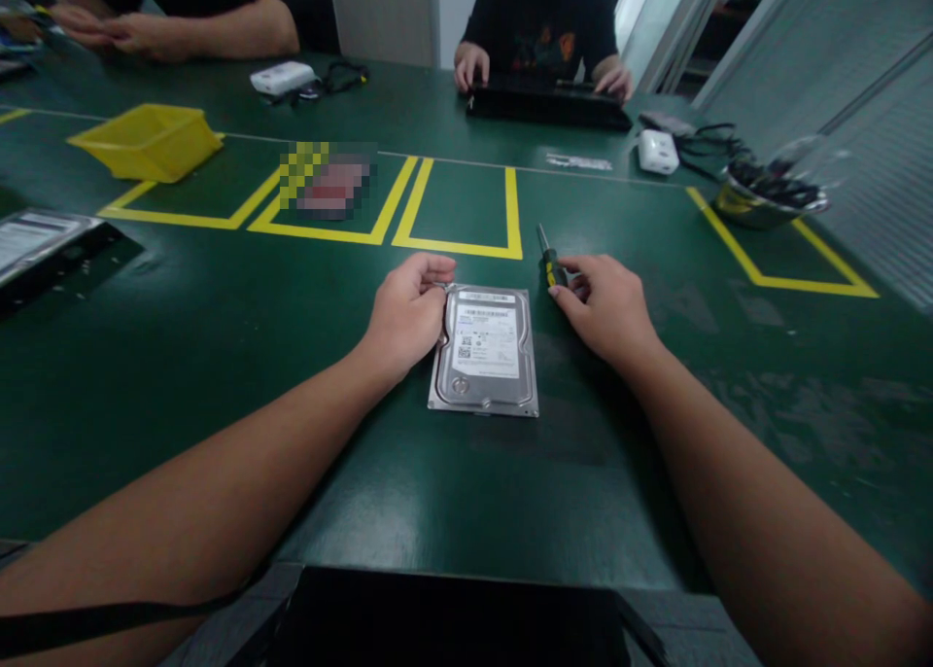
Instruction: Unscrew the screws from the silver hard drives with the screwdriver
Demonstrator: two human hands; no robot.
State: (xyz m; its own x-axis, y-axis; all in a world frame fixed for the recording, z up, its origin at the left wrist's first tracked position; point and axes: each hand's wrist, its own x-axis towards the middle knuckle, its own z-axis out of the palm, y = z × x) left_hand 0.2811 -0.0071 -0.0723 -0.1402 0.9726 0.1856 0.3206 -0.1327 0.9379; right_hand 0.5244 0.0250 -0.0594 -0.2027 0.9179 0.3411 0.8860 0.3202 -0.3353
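While the green table point(357, 511) spans the view, hard drive point(502, 387) lies flat near centre, left hand point(408, 307) at its 10 o'clock corner. Right hand point(604, 302) grips screwdriver point(555, 270), tip toward 11. Looks like positioning; next calls for a steady drive. Left grip partly hidden, can't tell; label point(485, 341) fine print unreadable.

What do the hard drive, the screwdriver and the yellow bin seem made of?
Hard drive: satin metal, from its silvery sheen; the white label looks like paper. Screwdriver: thin grey shaft, likely steel; black-and-yellow handle, probably plastic or rubber. Yellow bin: apparently smooth plastic, given its even colour.
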